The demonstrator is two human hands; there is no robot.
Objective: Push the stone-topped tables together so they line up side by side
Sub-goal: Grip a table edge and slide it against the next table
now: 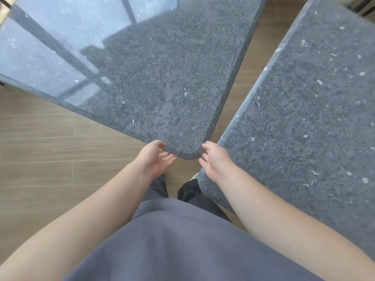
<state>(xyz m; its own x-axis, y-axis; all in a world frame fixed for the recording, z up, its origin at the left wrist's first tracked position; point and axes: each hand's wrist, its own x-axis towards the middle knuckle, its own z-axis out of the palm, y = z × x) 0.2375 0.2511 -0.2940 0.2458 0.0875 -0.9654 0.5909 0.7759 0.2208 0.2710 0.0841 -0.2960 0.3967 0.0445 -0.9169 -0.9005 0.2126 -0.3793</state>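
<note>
The wood-plank floor [50, 142] fills the lower left and shows as a wedge between the two table tops. The left stone-topped table [162, 78] occupies the upper left and centre; its polished dark grey speckled slab reflects a bright window across its far half, and its rounded near corner points toward the person. The right stone-topped table [304, 118] runs along the right side, its slab of the same speckled stone, its rounded near corner close to the person's right leg. The two tops sit at an angle to each other: near the person their edges come close, and farther away the gap widens. A grey shirt [182, 240] and dark trousers [156, 189] fill the bottom centre. The left hand [156, 159] is at the near corner of the left table, thumb on the top edge, fingers loosely curved beneath the rim. The right hand [213, 161] is at the other side of that corner, fingers relaxed and spread against the slab edge, gripping nothing.
</note>
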